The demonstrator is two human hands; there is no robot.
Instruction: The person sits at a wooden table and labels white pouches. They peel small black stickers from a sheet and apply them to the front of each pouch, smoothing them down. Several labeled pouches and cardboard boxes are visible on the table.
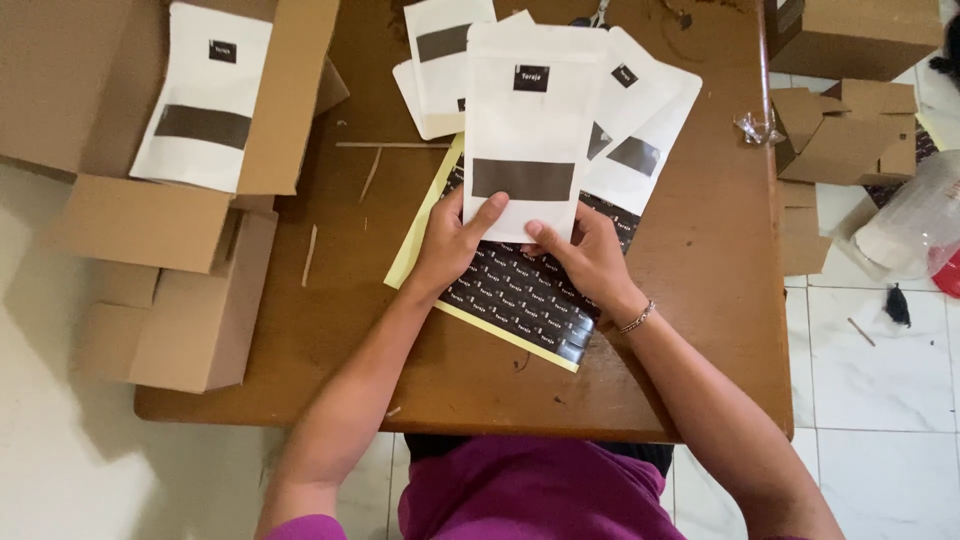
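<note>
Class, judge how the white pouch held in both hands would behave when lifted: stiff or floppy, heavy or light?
The pouch looks flat and empty, so probably light. It stands unsupported above both hands' grip at its bottom edge, suggesting fair stiffness.

Magenta short-sleeved top (530, 495), bare forearms, thin beaded bracelet (636, 319) on right wrist

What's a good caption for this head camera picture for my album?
Both hands, left hand and right hand, hold a white pouch over a black sticker sheet on a wooden table.
</note>
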